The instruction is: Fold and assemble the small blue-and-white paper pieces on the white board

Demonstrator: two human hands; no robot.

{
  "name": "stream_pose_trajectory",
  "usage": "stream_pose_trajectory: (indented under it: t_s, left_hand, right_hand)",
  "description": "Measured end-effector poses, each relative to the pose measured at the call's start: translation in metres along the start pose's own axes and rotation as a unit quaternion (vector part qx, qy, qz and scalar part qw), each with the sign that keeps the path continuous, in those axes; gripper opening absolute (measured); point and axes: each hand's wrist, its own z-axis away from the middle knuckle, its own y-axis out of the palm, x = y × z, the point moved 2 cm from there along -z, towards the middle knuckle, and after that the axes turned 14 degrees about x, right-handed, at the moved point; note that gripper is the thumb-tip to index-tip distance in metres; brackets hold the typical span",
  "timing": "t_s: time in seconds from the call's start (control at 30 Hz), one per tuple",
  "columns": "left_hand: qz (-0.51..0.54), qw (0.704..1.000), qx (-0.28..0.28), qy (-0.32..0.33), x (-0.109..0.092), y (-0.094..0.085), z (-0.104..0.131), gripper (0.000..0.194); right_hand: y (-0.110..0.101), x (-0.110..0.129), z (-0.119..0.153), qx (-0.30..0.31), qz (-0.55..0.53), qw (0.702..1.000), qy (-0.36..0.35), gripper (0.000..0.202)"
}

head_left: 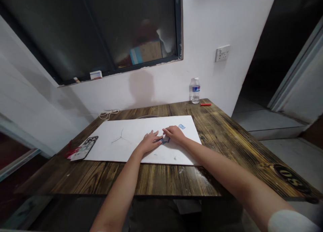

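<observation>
Rests left hand [150, 142], fingers spread, at the blue marking's [165, 140] left; curls right hand [174, 134] above its right, pinch unclear, toward the whiteboard's [136, 131] right edge.

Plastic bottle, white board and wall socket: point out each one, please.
Plastic bottle [195, 94]: head view, clear body below the label.
White board [138, 126]: head view, bare surface.
Wall socket [222, 53]: head view, faceplate middle.

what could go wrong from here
The left hand and right hand might smudge the blue patch between them if it is wet. The red pen lies near the table's far right corner and could roll off if bumped. The clear bottle nearby might tip if knocked.
</observation>
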Motion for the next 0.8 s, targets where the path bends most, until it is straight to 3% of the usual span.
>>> stream_pose_trajectory:
  t_s: [0.13, 0.27, 0.43, 0.5, 0.6, 0.8]
  left_hand:
    - [0.039, 0.996, 0.003, 0.078, -0.006, 0.0, -0.002, 0.033]
    - [0.055, 0.993, -0.014, 0.107, -0.007, 0.002, -0.005, 0.019]
    - [0.014, 0.996, -0.092, 0.008, 0.004, 0.001, -0.008, 0.019]
    - [0.0, 0.991, -0.129, -0.037, 0.009, 0.0, -0.008, 0.019]
    - [-0.003, 0.987, -0.149, -0.054, 0.01, -0.002, -0.007, 0.02]
    - [-0.01, 0.997, -0.083, -0.003, -0.005, 0.002, -0.008, 0.039]
  right_hand:
    - [0.005, -0.014, -0.008, -0.052, -0.083, 0.995, -0.005, 0.036]
    - [0.011, -0.026, -0.016, -0.003, -0.141, 0.989, -0.044, 0.017]
    - [0.008, -0.034, -0.016, 0.076, -0.08, 0.987, -0.119, 0.064]
    - [0.007, -0.034, -0.015, 0.081, -0.046, 0.986, -0.135, 0.067]
    - [0.009, -0.034, -0.016, 0.055, -0.055, 0.991, -0.111, 0.049]
    - [0.013, -0.038, -0.017, -0.037, -0.072, 0.996, -0.038, 0.023]
